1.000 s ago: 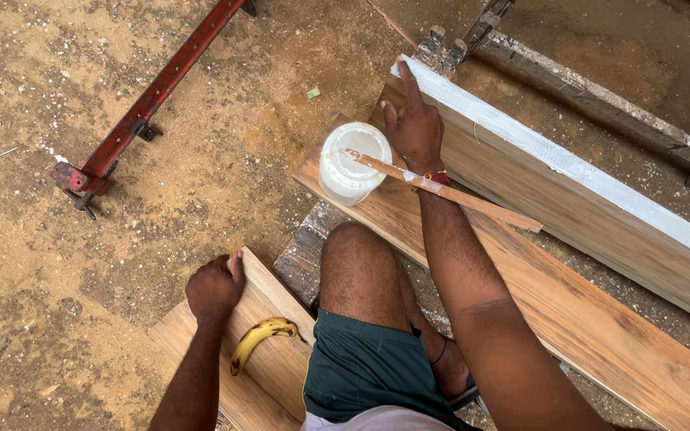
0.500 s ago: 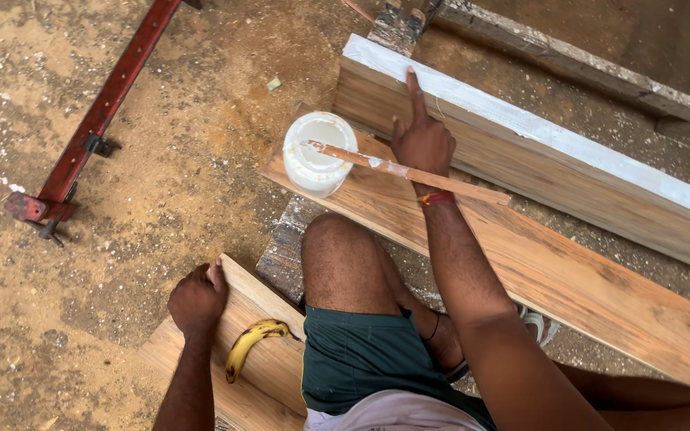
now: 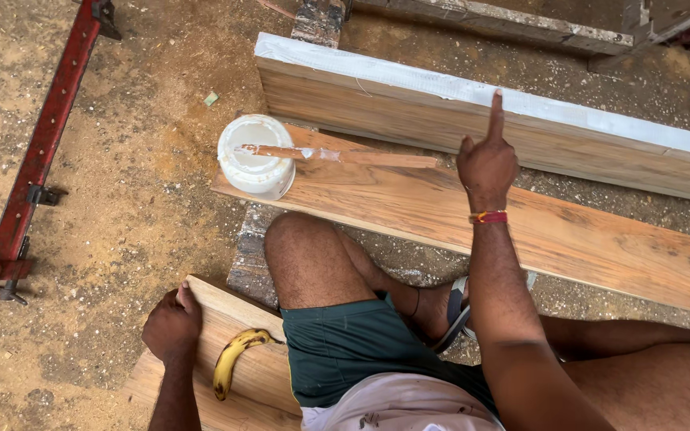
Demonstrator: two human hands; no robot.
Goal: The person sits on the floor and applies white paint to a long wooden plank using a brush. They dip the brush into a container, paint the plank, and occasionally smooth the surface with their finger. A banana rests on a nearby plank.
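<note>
My right hand (image 3: 486, 156) reaches out with the forefinger pressed on the white glue-coated top edge of an upright wooden plank (image 3: 473, 104); the other fingers are curled and hold nothing. A red thread band circles that wrist. My left hand (image 3: 172, 323) rests closed on the edge of a pale wooden board (image 3: 261, 383) beside my bent knee. A yellow banana (image 3: 233, 359) lies on that board, just right of the hand. A white tub of glue (image 3: 255, 156) stands on a flat plank (image 3: 584, 239), with a wooden stick (image 3: 345, 156) laid across its rim.
A long red metal clamp bar (image 3: 37, 152) lies on the sandy ground at the left. More timber (image 3: 489, 16) lies at the top. A stone block (image 3: 253, 251) props the flat plank. My sandalled foot (image 3: 450, 315) is tucked under my leg.
My right hand slid rightwards along the glued top edge of the upright plank, away from the tub. The left hand stayed on the board by the banana.
</note>
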